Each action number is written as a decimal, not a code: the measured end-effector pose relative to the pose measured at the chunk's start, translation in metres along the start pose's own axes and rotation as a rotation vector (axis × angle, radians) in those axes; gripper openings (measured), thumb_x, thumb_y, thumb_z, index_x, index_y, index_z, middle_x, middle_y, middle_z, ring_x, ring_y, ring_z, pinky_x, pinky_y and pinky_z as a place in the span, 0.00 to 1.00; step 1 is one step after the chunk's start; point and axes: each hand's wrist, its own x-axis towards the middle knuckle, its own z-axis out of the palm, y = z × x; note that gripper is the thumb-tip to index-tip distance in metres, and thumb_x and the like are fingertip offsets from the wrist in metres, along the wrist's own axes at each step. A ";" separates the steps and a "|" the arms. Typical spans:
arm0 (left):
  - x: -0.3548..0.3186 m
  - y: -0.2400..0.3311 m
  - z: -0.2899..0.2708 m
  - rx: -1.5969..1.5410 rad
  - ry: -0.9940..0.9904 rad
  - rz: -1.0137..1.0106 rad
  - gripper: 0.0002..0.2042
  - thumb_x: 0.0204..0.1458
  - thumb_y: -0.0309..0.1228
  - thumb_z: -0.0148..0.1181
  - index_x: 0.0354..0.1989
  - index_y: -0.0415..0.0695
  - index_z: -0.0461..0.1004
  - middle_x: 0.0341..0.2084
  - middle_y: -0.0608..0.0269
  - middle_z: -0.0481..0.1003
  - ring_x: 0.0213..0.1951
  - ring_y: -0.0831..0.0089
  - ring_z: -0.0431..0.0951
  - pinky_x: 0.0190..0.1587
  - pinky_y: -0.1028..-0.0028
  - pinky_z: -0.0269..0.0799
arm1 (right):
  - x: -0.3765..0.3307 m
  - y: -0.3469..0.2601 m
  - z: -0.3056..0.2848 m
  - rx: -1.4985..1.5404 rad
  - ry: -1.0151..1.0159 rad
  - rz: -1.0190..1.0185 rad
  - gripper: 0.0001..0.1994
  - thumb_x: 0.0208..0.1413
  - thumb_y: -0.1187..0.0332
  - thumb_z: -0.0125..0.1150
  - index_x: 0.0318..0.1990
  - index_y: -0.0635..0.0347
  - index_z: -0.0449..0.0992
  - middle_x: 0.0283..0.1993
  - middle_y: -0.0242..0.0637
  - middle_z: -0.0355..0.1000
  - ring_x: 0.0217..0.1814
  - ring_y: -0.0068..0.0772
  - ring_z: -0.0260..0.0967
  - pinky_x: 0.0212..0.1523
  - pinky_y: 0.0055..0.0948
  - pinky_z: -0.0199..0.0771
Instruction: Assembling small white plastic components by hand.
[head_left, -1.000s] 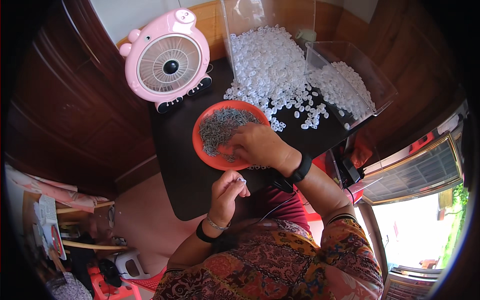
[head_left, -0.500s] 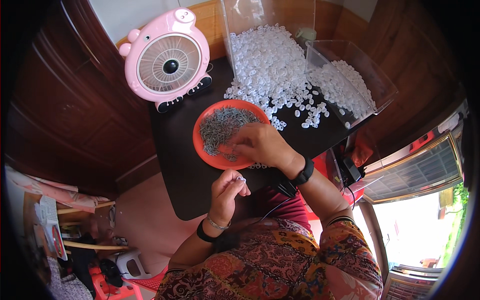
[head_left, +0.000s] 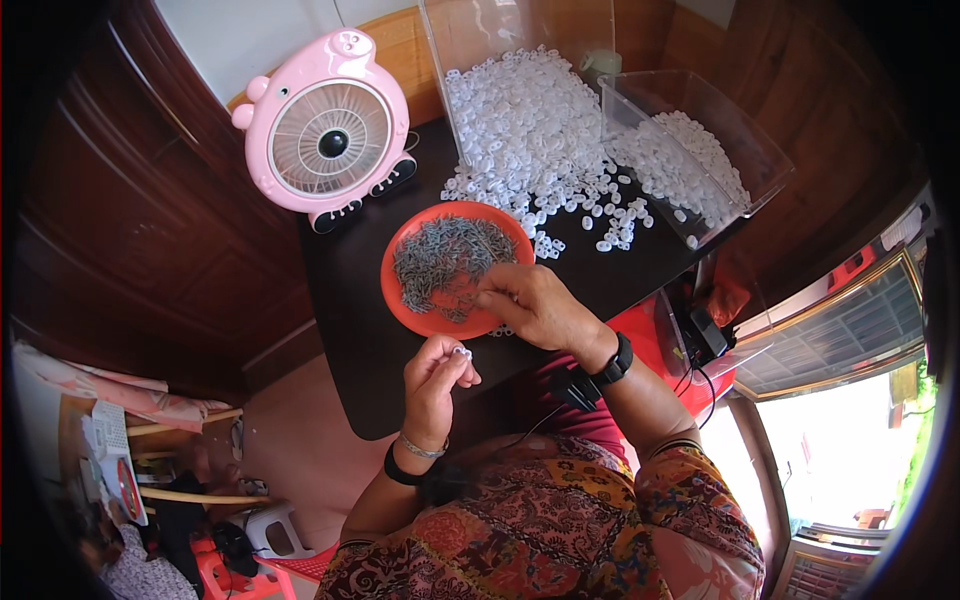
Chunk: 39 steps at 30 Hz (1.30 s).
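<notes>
My left hand (head_left: 432, 388) is closed near the front of the table, with a small white plastic piece (head_left: 462, 352) pinched between thumb and fingers. Over the right edge of an orange plate (head_left: 398, 306), my right hand (head_left: 545, 308) has its thumb and fingertips pressed together. Whatever it pinches is too small to make out. Many thin grey metal nails (head_left: 440, 255) lie heaped in the plate, with a thinner scatter toward its near side.
White oval plastic pieces (head_left: 530, 120) spill from a clear bin onto the dark table (head_left: 350, 330). To the right, another clear bin (head_left: 765, 165) holds more. A pink pig-shaped fan (head_left: 330, 135) stands at the back left. A black cable hangs near my right wrist.
My right hand has drawn back from the nails toward the plate's right near edge. My left hand still holds the white piece. The whole view has shifted slightly.
</notes>
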 end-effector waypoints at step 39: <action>-0.004 0.010 0.007 0.431 -0.231 0.039 0.05 0.50 0.23 0.48 0.23 0.37 0.65 0.13 0.67 0.63 0.17 0.82 0.62 0.21 0.78 0.57 | -0.057 -0.005 0.003 0.189 -0.106 -0.118 0.02 0.49 0.75 0.58 0.30 0.63 0.73 0.28 0.38 0.70 0.30 0.39 0.69 0.32 0.32 0.68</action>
